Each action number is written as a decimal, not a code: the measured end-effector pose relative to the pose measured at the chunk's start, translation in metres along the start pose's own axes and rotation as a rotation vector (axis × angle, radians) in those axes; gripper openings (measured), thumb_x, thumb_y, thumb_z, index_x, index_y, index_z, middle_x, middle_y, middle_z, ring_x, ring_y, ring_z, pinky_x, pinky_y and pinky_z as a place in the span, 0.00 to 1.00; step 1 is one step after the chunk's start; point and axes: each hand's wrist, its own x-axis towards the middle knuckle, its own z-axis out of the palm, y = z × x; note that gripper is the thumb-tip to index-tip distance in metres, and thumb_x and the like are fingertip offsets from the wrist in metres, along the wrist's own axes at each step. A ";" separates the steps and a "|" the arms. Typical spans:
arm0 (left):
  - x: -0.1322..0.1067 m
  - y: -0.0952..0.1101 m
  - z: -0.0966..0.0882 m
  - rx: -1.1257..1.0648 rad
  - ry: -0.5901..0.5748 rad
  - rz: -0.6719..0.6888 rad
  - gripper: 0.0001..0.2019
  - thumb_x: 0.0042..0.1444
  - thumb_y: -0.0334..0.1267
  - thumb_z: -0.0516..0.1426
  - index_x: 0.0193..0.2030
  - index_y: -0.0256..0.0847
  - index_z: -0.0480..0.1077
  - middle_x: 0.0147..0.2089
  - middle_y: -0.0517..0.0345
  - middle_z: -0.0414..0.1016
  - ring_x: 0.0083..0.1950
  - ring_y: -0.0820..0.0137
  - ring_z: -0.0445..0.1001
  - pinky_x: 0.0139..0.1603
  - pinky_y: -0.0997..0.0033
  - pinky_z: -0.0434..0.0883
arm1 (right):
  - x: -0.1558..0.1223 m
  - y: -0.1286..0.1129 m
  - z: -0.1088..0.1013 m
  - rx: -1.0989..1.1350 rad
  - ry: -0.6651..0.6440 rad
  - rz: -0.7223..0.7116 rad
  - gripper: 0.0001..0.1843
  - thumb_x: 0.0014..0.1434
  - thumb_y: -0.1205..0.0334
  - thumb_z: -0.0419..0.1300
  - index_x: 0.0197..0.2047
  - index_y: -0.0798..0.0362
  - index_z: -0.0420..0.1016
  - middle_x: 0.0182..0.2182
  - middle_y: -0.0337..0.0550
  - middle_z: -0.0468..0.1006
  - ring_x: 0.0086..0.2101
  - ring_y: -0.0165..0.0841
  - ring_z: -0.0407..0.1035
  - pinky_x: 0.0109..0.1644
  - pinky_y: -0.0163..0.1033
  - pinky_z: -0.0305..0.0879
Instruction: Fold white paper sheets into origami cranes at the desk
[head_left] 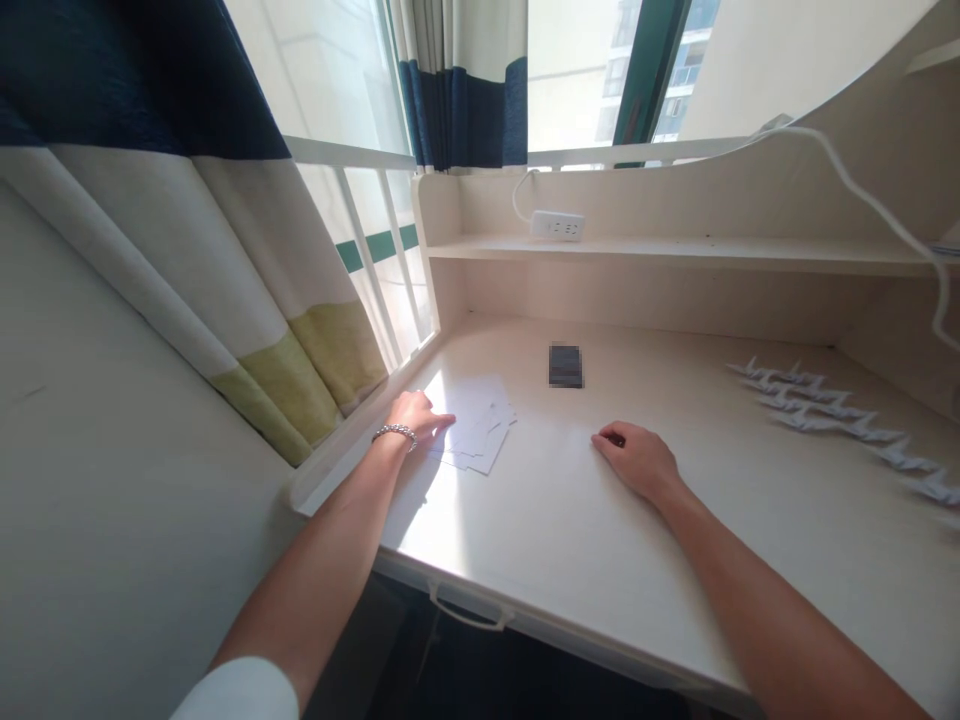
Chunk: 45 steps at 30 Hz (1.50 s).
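Several white paper sheets (480, 425) lie loosely overlapped on the left of the desk, partly in bright sunlight. My left hand (418, 415), with a beaded bracelet (395, 431) at the wrist, rests at their left edge. Its thumb reaches out over the paper, apart from the fingers, and no sheet is lifted. On bare desktop to the right, my right hand (636, 455) sits with its fingers curled loosely in, and nothing shows in it. Folded white paper pieces, like cranes (825, 400), stand in rows at the far right.
A dark pixelated rectangle (565, 366) lies toward the back of the white desk (540, 530). On the shelf (645, 250) stands a power strip (557, 226), and a white cable (877, 195) hangs at the right. A curtain (255, 260) borders the left side; a drawer handle (469, 612) juts out in front.
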 end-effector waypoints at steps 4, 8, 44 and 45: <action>0.001 -0.001 0.000 -0.065 0.082 -0.015 0.19 0.37 0.50 0.67 0.32 0.39 0.70 0.19 0.57 0.68 0.30 0.59 0.73 0.33 0.64 0.65 | 0.000 -0.001 0.000 0.024 0.002 -0.017 0.12 0.58 0.54 0.56 0.35 0.48 0.79 0.36 0.41 0.82 0.36 0.36 0.72 0.36 0.38 0.58; -0.001 -0.002 0.005 -0.158 0.180 0.003 0.20 0.38 0.46 0.67 0.36 0.43 0.68 0.20 0.62 0.68 0.27 0.61 0.72 0.33 0.64 0.65 | 0.002 -0.002 0.000 0.041 0.010 -0.020 0.11 0.58 0.55 0.56 0.34 0.49 0.79 0.35 0.42 0.82 0.36 0.36 0.72 0.37 0.38 0.59; -0.034 0.106 0.082 -0.760 0.002 0.323 0.17 0.55 0.50 0.58 0.43 0.39 0.71 0.32 0.55 0.80 0.31 0.69 0.76 0.35 0.69 0.69 | 0.003 0.007 -0.015 0.877 0.053 0.151 0.07 0.50 0.60 0.64 0.31 0.55 0.78 0.24 0.40 0.77 0.22 0.27 0.66 0.26 0.33 0.65; -0.035 0.107 0.082 -0.776 -0.026 0.327 0.18 0.55 0.51 0.58 0.44 0.39 0.70 0.33 0.54 0.80 0.31 0.69 0.76 0.33 0.69 0.69 | 0.003 0.007 -0.016 0.871 0.043 0.149 0.07 0.50 0.60 0.64 0.31 0.55 0.78 0.24 0.40 0.77 0.23 0.28 0.66 0.26 0.33 0.65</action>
